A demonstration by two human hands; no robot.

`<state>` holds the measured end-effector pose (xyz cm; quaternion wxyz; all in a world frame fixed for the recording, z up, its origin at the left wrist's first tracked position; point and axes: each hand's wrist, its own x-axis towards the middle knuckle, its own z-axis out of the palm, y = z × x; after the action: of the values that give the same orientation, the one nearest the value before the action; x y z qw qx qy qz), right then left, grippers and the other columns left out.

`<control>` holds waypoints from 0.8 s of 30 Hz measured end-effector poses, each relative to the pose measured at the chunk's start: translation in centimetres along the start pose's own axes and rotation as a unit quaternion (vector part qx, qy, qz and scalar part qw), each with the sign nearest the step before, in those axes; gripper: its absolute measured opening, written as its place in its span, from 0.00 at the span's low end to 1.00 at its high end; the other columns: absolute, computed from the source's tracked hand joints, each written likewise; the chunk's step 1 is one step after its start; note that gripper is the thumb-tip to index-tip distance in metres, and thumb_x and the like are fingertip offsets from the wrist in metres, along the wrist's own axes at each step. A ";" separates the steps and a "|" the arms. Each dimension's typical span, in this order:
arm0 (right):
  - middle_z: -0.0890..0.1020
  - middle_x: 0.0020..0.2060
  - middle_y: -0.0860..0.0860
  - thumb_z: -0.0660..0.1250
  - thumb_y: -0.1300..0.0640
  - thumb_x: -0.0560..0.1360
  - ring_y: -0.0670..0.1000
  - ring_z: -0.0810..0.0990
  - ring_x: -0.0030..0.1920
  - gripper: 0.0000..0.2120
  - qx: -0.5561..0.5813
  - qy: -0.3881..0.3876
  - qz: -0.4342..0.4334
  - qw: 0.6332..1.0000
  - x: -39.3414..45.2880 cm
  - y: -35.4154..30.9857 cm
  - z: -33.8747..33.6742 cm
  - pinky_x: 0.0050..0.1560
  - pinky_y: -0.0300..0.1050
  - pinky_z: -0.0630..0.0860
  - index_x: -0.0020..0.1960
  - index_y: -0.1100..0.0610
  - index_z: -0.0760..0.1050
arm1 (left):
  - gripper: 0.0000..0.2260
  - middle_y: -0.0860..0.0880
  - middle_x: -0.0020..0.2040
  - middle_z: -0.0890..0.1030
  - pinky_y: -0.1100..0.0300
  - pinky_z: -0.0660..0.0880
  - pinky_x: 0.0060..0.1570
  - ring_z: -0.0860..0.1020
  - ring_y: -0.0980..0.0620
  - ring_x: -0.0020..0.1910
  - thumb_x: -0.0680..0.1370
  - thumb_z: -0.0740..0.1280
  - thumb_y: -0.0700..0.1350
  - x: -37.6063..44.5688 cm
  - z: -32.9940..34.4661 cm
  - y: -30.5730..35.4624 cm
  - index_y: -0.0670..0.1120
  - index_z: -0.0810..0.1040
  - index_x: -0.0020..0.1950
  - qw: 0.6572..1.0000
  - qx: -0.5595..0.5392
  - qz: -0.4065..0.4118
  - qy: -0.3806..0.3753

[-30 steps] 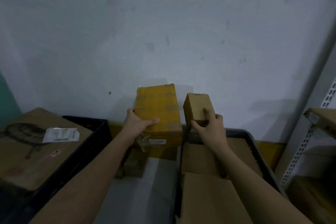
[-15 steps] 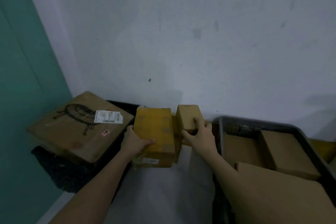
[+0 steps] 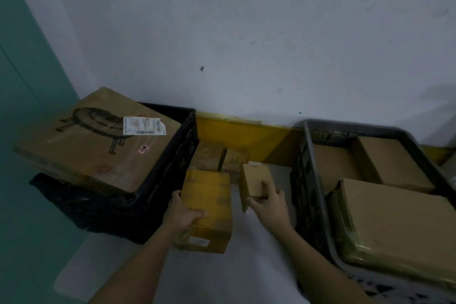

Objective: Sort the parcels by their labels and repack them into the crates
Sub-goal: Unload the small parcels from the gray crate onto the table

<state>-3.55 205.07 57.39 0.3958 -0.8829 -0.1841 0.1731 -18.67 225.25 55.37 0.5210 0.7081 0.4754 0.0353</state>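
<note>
Here, biggest first:
- Grey crate [image 3: 311, 155] on the right of the floor, against the wall; holds three plain brown parcels, the nearest one [image 3: 399, 227] the largest, w/ two more behind it toward the wall.
- Black crate [image 3: 170, 168] on the left; a big flat parcel [image 3: 88, 145] w/ a printed drawing and a white label [image 3: 144, 126] lies tilted across its top, overhanging the rim.
- Yellow taped parcel [image 3: 209, 195] is over the floor strip btw. the two crates; left hand [image 3: 183, 215] grips its near left edge, thumb curled on top, other fingers hidden under it.
- Small brown parcel [image 3: 254, 180] just right of it, tilted; right hand [image 3: 270, 205] clamps its near end, fingers on top, thumb on the side.
- Two small parcels [image 3: 219, 159] on the floor behind, by the yellow skirting.
</note>
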 end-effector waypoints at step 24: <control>0.64 0.68 0.53 0.73 0.43 0.74 0.55 0.72 0.64 0.36 0.035 0.062 -0.059 0.996 7.7 -3.3 8.0 0.61 0.46 0.72 0.76 0.47 0.60 | 0.25 0.46 0.66 0.76 0.31 0.69 0.59 0.74 0.42 0.63 0.76 0.54 0.64 4.5 4.4 -2.4 0.55 0.76 0.67 0.855 0.445 0.248 0.102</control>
<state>-1.09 215.76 53.63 0.4469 -0.8650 -0.2044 0.1013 -15.38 225.34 49.51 0.0732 0.9510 0.2996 0.0199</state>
